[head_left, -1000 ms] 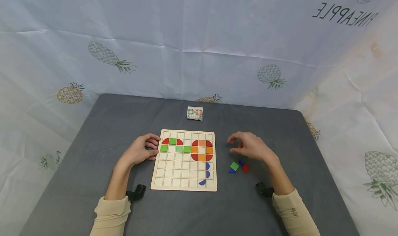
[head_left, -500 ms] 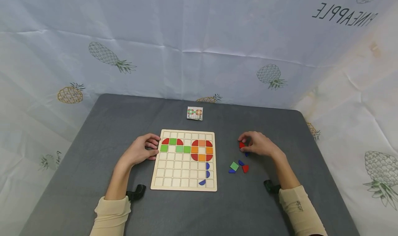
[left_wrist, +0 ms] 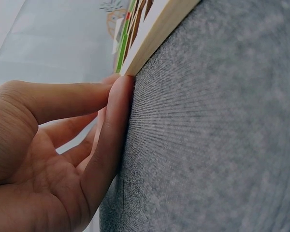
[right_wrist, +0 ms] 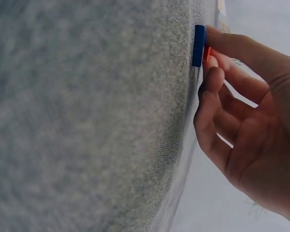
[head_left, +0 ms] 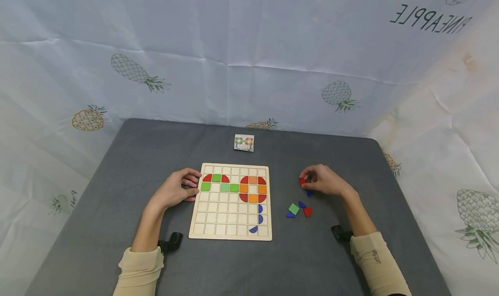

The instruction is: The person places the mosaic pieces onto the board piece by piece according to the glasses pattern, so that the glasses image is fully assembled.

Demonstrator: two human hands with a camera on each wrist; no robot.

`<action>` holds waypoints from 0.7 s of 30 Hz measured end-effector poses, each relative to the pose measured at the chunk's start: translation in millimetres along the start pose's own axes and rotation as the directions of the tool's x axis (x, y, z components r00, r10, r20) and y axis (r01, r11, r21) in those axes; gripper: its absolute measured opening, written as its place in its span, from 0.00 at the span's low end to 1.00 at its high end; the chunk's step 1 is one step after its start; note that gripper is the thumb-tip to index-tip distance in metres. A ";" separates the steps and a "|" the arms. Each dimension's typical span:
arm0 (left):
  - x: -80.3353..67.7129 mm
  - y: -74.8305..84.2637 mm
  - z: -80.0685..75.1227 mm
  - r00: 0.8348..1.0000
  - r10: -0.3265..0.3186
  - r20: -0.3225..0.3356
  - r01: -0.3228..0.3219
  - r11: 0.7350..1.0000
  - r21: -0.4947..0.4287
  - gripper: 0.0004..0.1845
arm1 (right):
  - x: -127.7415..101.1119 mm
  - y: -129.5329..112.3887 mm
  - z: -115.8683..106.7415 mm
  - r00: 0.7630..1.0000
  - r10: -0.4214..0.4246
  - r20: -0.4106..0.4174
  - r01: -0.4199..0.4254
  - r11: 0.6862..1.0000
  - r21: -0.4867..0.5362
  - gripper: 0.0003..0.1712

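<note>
In the head view, my left hand (head_left: pixel 177 186) rests at the left edge of a wooden grid board (head_left: pixel 226 218), its relaxed fingers touching that edge. The left wrist view shows the fingertips right at the board's side (left_wrist: pixel 159 41). Red, green, orange and blue pieces lie on the grid. To the right of the board, my right hand (head_left: pixel 321 180) pinches a small red piece (head_left: pixel 302 181) between thumb and fingertips, largely hidden by them. A blue piece (right_wrist: pixel 198 46) sits right by the thumb tip in the right wrist view, close to the tabletop.
Between the board and my right forearm lie a loose green square (head_left: pixel 294 208), a blue half-round (head_left: pixel 302 204), a red piece (head_left: pixel 308 212) and a blue piece (head_left: pixel 290 215). A small printed pattern card (head_left: pixel 244 142) lies behind the board. Pineapple-print cloth (head_left: pixel 195 92) hangs beyond the table.
My right hand has moved right, away from the board, and its fingers have come together on the red piece. During the last half second it has hardly moved. The left hand stays put.
</note>
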State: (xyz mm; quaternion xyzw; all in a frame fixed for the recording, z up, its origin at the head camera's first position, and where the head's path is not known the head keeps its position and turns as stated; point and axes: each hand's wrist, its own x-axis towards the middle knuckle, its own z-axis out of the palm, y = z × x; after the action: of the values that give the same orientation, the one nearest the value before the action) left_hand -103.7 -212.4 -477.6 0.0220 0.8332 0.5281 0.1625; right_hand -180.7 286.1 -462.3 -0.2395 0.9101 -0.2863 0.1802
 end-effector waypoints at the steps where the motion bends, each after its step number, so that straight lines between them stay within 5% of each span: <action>1: -0.1 0.1 0.0 1.000 0.000 0.000 0.000 1.000 0.000 0.25 | -0.1 -0.1 0.2 1.000 -0.011 -0.004 0.011 1.000 0.003 0.15; 9: -0.2 0.3 1.0 1.000 -0.009 -0.006 0.009 1.000 -0.005 0.25 | 2.8 -6.0 3.7 0.997 -0.060 -0.057 0.063 0.997 0.052 0.15; 21: 0.6 0.0 0.7 1.000 -0.008 -0.003 0.008 1.000 -0.012 0.25 | 16.7 -48.1 16.6 0.993 -0.110 -0.036 0.114 0.984 0.135 0.17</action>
State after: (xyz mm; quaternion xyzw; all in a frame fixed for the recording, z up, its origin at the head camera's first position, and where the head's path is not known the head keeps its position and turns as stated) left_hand -104.1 -211.6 -478.1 0.0170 0.8304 0.5323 0.1636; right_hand -170.7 235.2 -449.1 -0.2730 0.8759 -0.3612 0.1667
